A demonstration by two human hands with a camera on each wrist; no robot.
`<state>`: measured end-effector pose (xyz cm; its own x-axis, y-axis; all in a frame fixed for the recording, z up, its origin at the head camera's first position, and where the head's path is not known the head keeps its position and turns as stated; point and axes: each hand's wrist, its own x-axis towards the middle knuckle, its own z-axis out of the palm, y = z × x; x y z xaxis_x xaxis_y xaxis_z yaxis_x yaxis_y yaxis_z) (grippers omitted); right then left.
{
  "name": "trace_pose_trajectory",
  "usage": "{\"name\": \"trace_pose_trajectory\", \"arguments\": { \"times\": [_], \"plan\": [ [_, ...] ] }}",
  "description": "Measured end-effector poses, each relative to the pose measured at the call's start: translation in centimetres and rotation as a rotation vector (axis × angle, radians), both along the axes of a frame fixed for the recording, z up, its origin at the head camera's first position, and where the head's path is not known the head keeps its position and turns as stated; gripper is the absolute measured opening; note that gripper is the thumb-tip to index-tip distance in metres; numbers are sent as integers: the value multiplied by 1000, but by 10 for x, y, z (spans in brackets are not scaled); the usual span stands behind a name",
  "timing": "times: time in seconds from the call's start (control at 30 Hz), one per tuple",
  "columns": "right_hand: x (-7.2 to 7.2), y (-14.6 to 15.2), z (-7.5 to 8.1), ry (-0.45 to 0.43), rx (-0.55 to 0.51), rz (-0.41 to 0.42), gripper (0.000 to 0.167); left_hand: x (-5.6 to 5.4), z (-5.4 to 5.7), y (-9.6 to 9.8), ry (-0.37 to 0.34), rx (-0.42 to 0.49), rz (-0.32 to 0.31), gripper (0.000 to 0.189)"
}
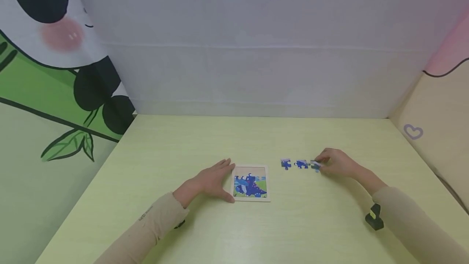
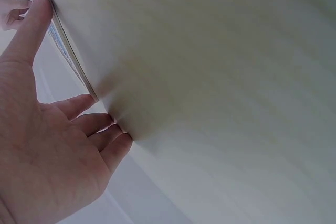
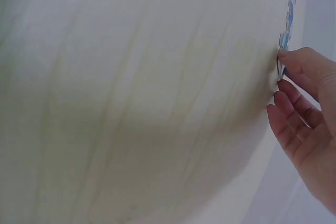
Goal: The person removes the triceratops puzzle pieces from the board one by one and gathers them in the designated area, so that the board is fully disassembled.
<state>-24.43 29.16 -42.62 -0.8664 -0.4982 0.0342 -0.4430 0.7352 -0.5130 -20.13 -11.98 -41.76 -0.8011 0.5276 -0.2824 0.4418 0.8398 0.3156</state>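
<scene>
Your left hand, fingers extended, touches the left side of the puzzle tray; your right hand pinches the rightmost piece, right of the tray beside the middle piece. Lettering on your left sleeve: too small to read.

A person with a bare left hand and a bare right hand wears 2 long, creased beige sleeves, the left printed with small dark lettering, the right cuff bearing a boxy black device with a yellow-green patch.
</scene>
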Motion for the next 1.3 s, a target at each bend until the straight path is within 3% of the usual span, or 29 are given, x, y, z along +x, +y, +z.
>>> {"name": "trace_pose_trajectory", "arguments": {
  "times": [0.8, 1.13, 1.3],
  "plan": [
    [0, 0, 7, -60, -38, -20, 30, 2, 4, 1, -4, 3, -2, 105],
    [3, -45, 12, -102, -128, 80, 31, 2, 3, 1, -6, 0, -4, 105],
    [8, -79, 12, -113, -137, 84, 32, 0, 3, 1, -8, -1, 0, 105]
  ]
}}
